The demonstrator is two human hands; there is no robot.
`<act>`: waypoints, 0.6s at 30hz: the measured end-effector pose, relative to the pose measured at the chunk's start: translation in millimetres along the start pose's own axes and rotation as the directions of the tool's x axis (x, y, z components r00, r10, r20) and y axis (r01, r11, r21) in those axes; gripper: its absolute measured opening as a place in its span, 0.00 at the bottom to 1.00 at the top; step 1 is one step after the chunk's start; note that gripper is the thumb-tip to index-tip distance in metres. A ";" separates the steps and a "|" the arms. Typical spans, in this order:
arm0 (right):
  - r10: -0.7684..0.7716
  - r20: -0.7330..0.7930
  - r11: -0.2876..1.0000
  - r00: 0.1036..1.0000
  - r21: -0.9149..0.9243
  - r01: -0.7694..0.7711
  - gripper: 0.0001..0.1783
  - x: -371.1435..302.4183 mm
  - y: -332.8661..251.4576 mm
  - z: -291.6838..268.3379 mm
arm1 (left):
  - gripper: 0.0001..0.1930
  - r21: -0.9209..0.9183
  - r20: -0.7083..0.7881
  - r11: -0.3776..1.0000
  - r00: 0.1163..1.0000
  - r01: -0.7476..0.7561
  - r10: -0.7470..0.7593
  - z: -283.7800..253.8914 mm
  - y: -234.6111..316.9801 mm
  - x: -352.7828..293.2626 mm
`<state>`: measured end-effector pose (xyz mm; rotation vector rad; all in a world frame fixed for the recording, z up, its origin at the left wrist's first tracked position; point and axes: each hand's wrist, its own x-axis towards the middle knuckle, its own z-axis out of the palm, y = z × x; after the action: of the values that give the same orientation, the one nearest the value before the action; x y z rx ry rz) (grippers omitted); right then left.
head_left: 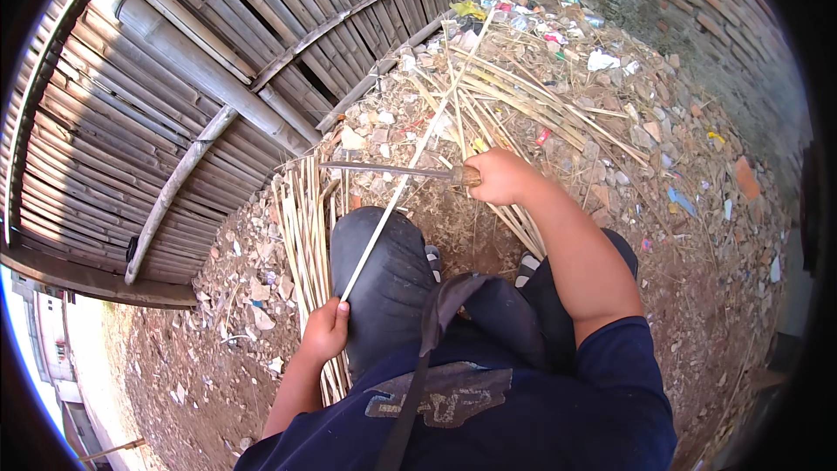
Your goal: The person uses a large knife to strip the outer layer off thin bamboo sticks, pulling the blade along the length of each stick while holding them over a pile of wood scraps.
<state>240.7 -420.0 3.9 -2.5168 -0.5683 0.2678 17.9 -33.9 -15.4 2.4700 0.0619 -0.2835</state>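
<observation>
Right hand (501, 177) grips a knife (375, 167) crossing the strip (374, 240) mid-frame, while the left hand (326, 330) pinches its lower end; shaving seems underway, the next stroke calling for a steady hold.

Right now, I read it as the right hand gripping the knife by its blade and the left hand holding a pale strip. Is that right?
Not quite: the right hand grips the knife by its handle, not its blade, as the head view shows. The left hand does hold a pale strip.
</observation>
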 end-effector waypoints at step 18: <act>0.079 0.089 0.995 0.993 -0.064 -0.074 0.17 3.7 -22.9 -6.7 | 0.20 0.131 -0.083 0.991 0.996 -0.029 0.040 8.6 3.6 -7.5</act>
<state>238.1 -403.9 21.7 -2.5990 -0.5230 0.4017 9.4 -41.8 -18.2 2.6090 0.0384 -0.1712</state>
